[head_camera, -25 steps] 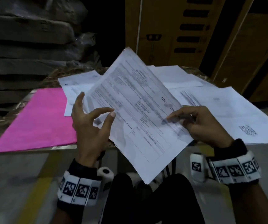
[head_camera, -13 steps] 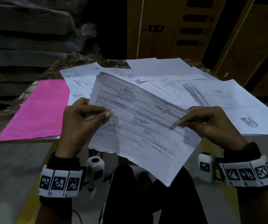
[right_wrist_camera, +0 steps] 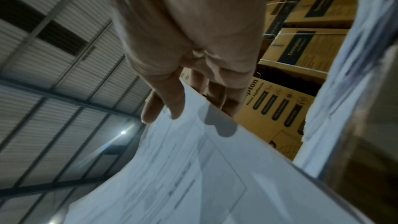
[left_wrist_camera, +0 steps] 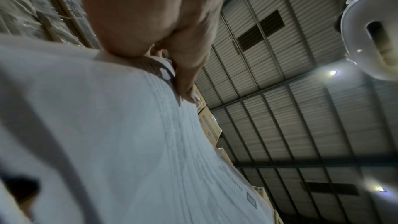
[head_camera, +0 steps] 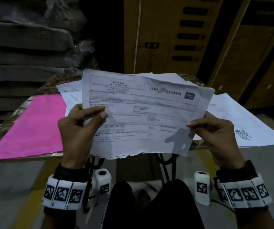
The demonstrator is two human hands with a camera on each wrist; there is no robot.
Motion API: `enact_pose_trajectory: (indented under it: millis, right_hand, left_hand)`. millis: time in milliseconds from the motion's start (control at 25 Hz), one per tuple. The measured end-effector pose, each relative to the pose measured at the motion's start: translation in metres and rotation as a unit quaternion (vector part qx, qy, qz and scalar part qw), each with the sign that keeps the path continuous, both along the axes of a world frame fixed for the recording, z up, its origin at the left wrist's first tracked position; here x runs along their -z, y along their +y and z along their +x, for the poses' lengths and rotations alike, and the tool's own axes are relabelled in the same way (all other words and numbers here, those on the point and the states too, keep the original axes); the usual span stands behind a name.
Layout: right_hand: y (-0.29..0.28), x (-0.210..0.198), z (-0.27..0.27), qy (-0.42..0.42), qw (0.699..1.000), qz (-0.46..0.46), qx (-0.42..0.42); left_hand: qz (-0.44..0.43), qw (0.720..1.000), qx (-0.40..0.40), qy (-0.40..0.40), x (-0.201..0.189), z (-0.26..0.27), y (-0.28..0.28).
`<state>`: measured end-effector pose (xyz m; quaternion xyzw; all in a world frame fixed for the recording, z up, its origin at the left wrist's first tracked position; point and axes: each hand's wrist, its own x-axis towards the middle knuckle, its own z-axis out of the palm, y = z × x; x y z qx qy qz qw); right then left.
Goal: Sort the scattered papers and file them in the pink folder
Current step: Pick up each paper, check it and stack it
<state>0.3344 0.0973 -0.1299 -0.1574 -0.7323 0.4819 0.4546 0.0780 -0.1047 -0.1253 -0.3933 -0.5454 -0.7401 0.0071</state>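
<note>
Since a second ago I have swung the invoice sheet (head_camera: 142,113) from tilted to level, raised above the table (head_camera: 197,144). My left hand (head_camera: 78,129) pinches its left edge, my right hand (head_camera: 215,138) its right. Left of the sheet lies the pink folder (head_camera: 32,126); loose papers (head_camera: 242,119) lie behind.

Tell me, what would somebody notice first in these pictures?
First, the white printed invoice sheet held up in the middle, pinched by the left hand and the right hand. Next, the flat bright pink folder on the left of the table, beside scattered white papers.
</note>
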Motion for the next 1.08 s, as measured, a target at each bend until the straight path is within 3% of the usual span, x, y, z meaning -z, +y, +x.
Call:
enact_pose_trajectory:
  millis: [160,280,480,720,840,1080]
  right_hand:
    - [0.002,-0.023,0.000,0.060,0.993,0.075,0.073]
    - [0.003,-0.015,-0.002,0.077,0.983,0.112,0.123]
    - [0.002,0.015,-0.013,0.025,0.992,0.065,0.101]
    - [0.009,0.004,-0.015,-0.002,0.992,0.086,0.090]
    - [0.007,0.005,-0.011,-0.007,0.988,0.075,0.136]
    - [0.003,0.014,0.011,0.031,0.979,-0.041,0.200]
  left_hand:
    - [0.007,0.995,-0.045,0.086,-0.013,0.010,0.012]
    - [-0.023,0.990,-0.072,0.121,-0.006,0.014,0.017]
    - [-0.059,0.997,-0.035,0.046,0.025,0.017,0.023]
    - [-0.082,0.993,-0.046,0.069,0.028,0.007,0.030]
    - [-0.134,0.985,-0.058,0.087,0.035,0.008,0.033]
    - [-0.166,0.970,-0.130,0.122,0.034,0.040,0.046]
